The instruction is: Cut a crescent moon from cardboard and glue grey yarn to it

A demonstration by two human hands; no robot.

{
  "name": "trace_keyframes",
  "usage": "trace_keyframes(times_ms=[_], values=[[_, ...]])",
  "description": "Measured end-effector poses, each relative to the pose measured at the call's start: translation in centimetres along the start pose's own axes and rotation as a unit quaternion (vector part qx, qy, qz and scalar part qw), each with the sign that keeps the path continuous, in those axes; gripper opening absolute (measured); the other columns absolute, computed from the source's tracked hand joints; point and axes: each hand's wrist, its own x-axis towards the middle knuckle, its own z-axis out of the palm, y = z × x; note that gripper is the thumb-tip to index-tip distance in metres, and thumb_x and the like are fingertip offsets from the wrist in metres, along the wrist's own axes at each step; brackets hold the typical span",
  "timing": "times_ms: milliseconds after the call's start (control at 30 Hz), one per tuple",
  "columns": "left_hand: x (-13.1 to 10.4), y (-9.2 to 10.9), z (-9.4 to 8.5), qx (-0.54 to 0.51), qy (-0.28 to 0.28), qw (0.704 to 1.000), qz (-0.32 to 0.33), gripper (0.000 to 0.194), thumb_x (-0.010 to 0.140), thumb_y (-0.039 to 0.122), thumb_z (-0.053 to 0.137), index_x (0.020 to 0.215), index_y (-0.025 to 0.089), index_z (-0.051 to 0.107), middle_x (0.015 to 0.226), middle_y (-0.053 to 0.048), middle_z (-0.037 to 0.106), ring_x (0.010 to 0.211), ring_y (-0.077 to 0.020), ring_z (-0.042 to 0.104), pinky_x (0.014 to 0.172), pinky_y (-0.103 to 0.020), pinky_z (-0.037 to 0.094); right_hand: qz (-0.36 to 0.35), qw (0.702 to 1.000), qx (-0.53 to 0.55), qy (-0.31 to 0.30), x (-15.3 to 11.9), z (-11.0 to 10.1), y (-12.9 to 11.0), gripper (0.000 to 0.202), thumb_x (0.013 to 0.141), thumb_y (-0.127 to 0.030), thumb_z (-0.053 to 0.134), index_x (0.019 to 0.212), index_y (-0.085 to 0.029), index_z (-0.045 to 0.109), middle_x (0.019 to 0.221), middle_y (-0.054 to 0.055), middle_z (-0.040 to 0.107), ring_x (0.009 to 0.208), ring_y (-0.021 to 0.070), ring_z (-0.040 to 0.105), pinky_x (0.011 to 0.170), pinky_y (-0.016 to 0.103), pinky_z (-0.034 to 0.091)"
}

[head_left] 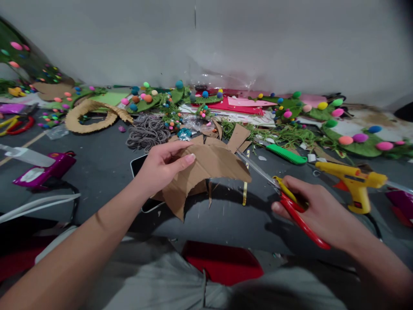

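Nearest are pale grey-green trousers (pixel 151 275), with a flat red surface (pixel 222 262) showing between the legs. Beyond them, over the dark grey tabletop (pixel 232 226), a curved, arch-shaped piece of brown corrugated cardboard (pixel 213 163) is held up at the middle of the workspace. The left hand (pixel 158 165) is clamped on its left part, thumb pressed on the upper face and the other fingers partly hidden behind it.

The right hand (pixel 314 211) has its fingers closed around the red-and-yellow handles of long steel-bladed scissors (pixel 295 215). The blades point toward the arch's right end; whether any cardboard lies between them cannot be told.

For a clean trim, it would likely help to grip near the cut without putting fingers in the blades' line, turn the cardboard rather than the wrist, and bite deep near the pivot in short snips, as stiff corrugated sheet tends to crease under the tips.

Partly under the arch lies a black-screened, pale-edged slab (pixel 138 167); a narrow yellow-patterned strip (pixel 245 193) is just beyond its right end. A yellow glue gun (pixel 364 178) rests near the right hand. Farther back are a green-handled cutter (pixel 287 154), coiled grey yarn (pixel 148 133) and a tan ring (pixel 74 120), all before the pale wall (pixel 129 43).
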Motion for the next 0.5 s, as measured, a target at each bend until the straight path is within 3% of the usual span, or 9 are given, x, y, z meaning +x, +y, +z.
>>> trace_keyframes(times_ms=[333,500], values=[[-0.13,0.13,0.24,0.016,-0.007,1.000,0.000,0.040,0.077,0.041,0.085,0.111,0.021,0.078,0.102,-0.007,0.080,0.087,-0.0216,0.073,0.076,-0.032,0.060,-0.020,0.999,-0.025,0.030,-0.18,0.35,-0.18,0.046,0.085,-0.065,0.067,0.073,-0.027,0.045,0.060,-0.002,0.053,0.056,0.0171,0.042,0.053,0.031,0.036],[-0.07,0.17,0.11,0.030,-0.003,0.999,-0.011,0.044,0.077,0.043,0.085,0.113,0.018,0.078,0.102,-0.008,0.080,0.088,-0.0223,0.074,0.076,-0.032,0.060,-0.025,0.998,-0.029,0.052,-0.27,0.65,0.29,0.051,0.081,-0.069,0.069,0.069,-0.025,0.045,0.056,-0.003,0.048,0.054,0.0155,0.037,0.051,0.030,0.034]])
